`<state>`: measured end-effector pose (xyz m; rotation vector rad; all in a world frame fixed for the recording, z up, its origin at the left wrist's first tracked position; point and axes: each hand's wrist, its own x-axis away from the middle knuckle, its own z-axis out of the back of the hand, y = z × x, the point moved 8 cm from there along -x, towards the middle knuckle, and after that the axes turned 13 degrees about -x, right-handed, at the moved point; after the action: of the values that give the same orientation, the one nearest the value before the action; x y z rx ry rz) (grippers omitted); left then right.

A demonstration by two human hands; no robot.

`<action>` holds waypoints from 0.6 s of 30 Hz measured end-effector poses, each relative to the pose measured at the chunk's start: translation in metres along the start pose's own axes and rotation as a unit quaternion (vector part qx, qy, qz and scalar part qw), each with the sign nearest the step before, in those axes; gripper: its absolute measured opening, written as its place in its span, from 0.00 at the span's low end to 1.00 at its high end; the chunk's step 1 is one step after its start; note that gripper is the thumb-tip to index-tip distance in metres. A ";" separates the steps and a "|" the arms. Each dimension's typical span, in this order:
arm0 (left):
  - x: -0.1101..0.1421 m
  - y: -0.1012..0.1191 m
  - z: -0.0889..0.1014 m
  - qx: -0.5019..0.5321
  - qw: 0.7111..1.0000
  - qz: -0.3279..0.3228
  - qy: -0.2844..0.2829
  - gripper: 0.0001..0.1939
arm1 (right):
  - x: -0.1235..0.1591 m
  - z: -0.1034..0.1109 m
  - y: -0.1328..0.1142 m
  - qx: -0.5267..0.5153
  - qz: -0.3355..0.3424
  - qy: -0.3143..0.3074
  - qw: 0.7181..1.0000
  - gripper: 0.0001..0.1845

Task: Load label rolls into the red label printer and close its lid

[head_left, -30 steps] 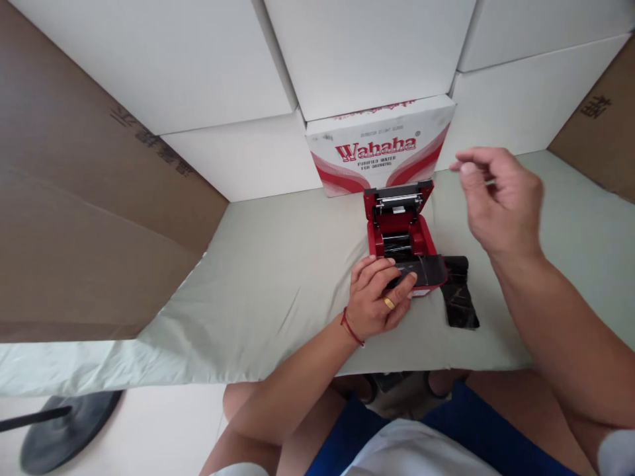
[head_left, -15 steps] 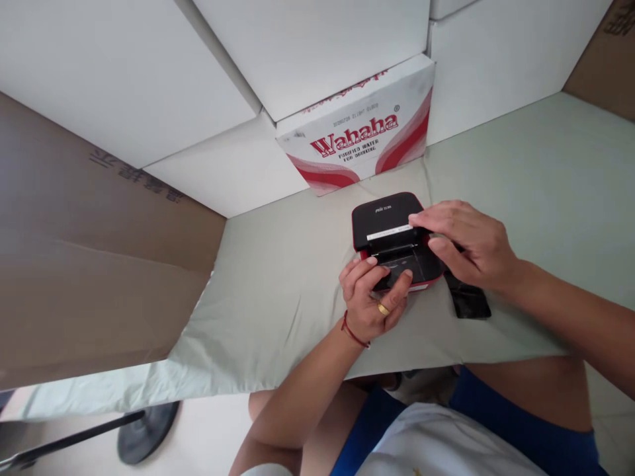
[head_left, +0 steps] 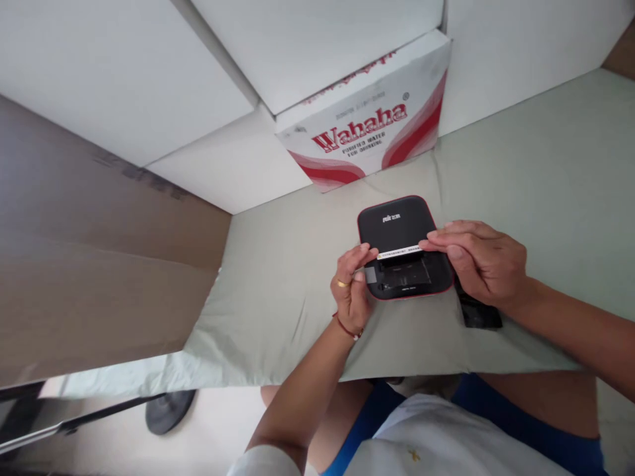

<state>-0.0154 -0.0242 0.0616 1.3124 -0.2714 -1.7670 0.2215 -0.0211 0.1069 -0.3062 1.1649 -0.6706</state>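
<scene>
A small black-and-red printer (head_left: 397,228) with a hinged lid lies on the cloth-covered table. Its lid looks closed, or nearly so, and a white strip with small print (head_left: 401,252) runs along the lid's front edge. My left hand (head_left: 353,281) grips the printer's left side, fingertips on the lid near the strip and thumb lower down against the body. On the other side, the fingers of my right hand (head_left: 483,254) press together on the lid's right edge, by the end of the strip. A black phone-like slab (head_left: 479,311) lies partly hidden beneath my right hand.
Behind the printer stands a white and red Wahaha water carton (head_left: 370,135), among white boxes (head_left: 119,66). A large brown cardboard box (head_left: 99,277) rises at the left. Pale green cloth (head_left: 268,317) covers the table; a round black base (head_left: 169,411) stands on the floor.
The printer's raised lid has come down. My left hand has moved from the front of the printer to its left side; my right hand stays at the right edge. The view has shifted slightly.
</scene>
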 end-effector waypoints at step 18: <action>-0.017 -0.036 -0.031 0.209 0.957 0.166 -0.114 0.45 | 0.018 -0.017 -0.037 -0.025 0.135 -0.014 0.990 0.13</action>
<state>-0.0072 0.0195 0.0371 1.2538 -0.9846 -1.6178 0.1980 -0.0587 0.1072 -0.1954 1.1714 -0.3997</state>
